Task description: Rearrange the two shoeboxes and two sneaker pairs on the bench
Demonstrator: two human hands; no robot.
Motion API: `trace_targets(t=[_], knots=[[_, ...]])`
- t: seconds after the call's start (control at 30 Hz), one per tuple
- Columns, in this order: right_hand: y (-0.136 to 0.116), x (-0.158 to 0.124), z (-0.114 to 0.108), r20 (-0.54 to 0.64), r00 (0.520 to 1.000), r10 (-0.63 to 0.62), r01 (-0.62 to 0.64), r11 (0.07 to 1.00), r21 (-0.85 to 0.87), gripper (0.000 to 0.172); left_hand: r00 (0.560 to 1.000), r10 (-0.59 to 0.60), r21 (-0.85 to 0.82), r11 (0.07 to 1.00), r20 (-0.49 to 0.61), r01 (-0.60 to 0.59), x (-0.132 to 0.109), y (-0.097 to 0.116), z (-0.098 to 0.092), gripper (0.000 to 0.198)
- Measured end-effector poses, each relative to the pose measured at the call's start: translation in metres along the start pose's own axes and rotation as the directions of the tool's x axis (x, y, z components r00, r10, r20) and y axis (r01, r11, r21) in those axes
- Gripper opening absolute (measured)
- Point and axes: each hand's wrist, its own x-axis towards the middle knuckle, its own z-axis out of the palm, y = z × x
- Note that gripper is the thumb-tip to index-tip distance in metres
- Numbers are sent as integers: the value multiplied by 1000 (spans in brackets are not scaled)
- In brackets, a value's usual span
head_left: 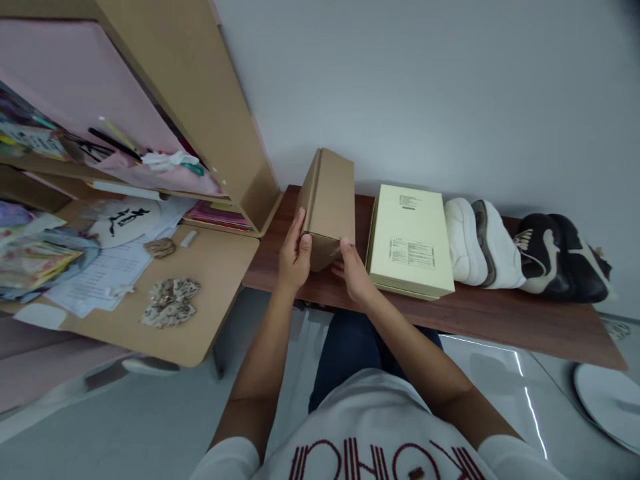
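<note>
A brown cardboard shoebox point(334, 193) stands on its side at the left end of the dark wooden shelf point(500, 327). My left hand point(293, 257) presses against its left side, with the thumb on the near edge. At the near right corner, my right hand point(354, 272) grips the same box, its fingers partly hidden under it. Just right of it lies a pale yellow shoebox point(413, 230) with printed labels on the lid. White sneakers point(483, 243) stand beside that, followed by a black pair of sneakers point(563, 257).
To the left is a desk point(215, 287) with a scrunchie point(171, 303), a white cap point(127, 220), papers and plastic bags. A cardboard-coloured shelf unit point(200, 80) rises above it. A round white object point(607, 403) is on the floor at right.
</note>
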Motion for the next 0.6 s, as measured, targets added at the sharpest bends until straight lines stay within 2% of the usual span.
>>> trace_targets(t=[0.17, 0.23, 0.27, 0.3, 0.33, 0.37, 0.4, 0.43, 0.47, 0.5, 0.6], knots=[[2, 1, 1, -15, 998, 55, -54, 997, 46, 69, 998, -52, -55, 997, -22, 51, -2, -9, -3, 61], [2, 1, 0, -48, 994, 98, -94, 992, 86, 67, 982, -188, -98, 978, -34, 184, -4, -23, -9, 62], [2, 1, -1, -72, 990, 119, -110, 988, 110, 66, 952, -302, -111, 949, -55, 295, -4, -32, -12, 62], [3, 1, -2, -94, 986, 136, -123, 983, 139, 63, 894, -440, -131, 894, -86, 428, -5, -41, -15, 61], [3, 1, -2, -111, 982, 151, -131, 976, 172, 60, 803, -584, -171, 808, -116, 563, -5, -50, -19, 61], [5, 2, -3, -118, 980, 163, -137, 969, 205, 57, 693, -708, -230, 703, -135, 673, -5, -59, -22, 62], [6, 2, -2, -115, 978, 173, -142, 961, 236, 55, 585, -798, -298, 599, -145, 743, -4, -65, -25, 64], [8, 3, -1, -107, 978, 180, -146, 953, 264, 54, 500, -854, -363, 516, -146, 776, -3, -70, -28, 65], [10, 5, 0, -98, 978, 186, -152, 946, 286, 54, 447, -882, -412, 466, -148, 783, -1, -73, -30, 66], [13, 6, 1, -92, 977, 194, -158, 940, 303, 54, 425, -891, -440, 451, -163, 777, 1, -75, -33, 65], [24, 11, 5, -103, 972, 210, -167, 932, 322, 57, 424, -873, -427, 488, -242, 761, 8, -72, -41, 57]])
